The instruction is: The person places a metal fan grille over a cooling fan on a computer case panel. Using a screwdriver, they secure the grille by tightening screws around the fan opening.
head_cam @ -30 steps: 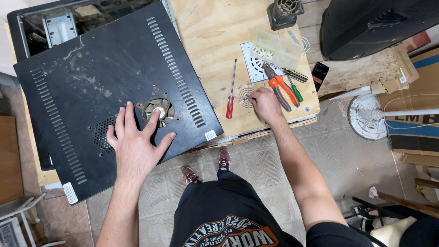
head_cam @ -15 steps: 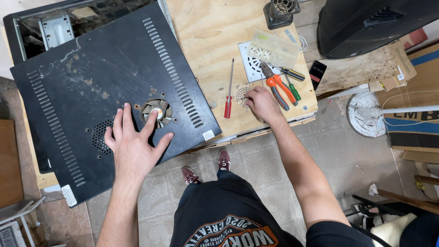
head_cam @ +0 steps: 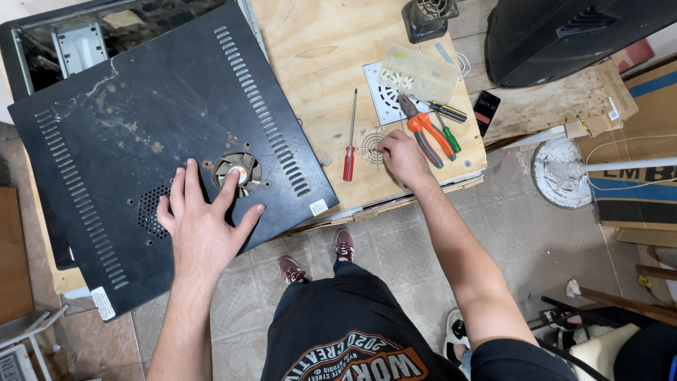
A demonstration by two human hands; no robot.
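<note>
Spread flat, fingers open, our left hand [head_cam: 204, 226] presses on the black metal panel [head_cam: 141, 141], index fingertip on the hub of the small fan [head_cam: 238, 173] set in its round cutout; nothing is gripped. Our right hand [head_cam: 403, 156] lies on the plywood board [head_cam: 317, 63] with fingers curled over the round wire fan guard [head_cam: 370, 147]; we cannot tell whether they pinch it.

Panel's right corner overlaps the plywood and overhangs the near edge above the tiled floor. A red-handled screwdriver [head_cam: 350, 148] lies just left of the guard, orange-handled pliers [head_cam: 427, 134] and a green screwdriver [head_cam: 446, 134] just right. Bare plywood stays open behind the screwdriver; the right edge is crowded by a clear plastic box [head_cam: 417, 74].
</note>
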